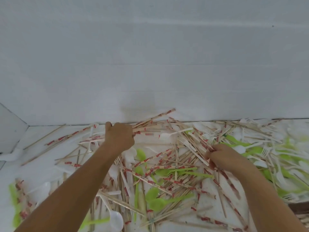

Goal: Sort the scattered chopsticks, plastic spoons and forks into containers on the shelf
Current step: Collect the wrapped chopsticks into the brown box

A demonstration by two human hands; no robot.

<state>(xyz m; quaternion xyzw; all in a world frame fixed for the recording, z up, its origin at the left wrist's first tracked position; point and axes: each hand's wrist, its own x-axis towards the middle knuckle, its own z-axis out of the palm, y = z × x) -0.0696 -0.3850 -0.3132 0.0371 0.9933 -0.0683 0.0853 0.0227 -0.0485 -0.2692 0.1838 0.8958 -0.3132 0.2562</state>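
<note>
Wooden chopsticks with red-printed wrappers (160,162), green plastic spoons (160,202), white spoons (116,219) and white forks (211,133) lie scattered over a white surface. My left hand (119,137) grips a bundle of chopsticks (153,118) that sticks out to the right and up, near the back wall. Further right, my right hand (220,156) pinches a few chopsticks (203,144) in the pile. No containers are in view.
A white wall (150,64) rises right behind the pile. A side wall (11,128) closes the left end. A brown edge (299,208) shows at the lower right.
</note>
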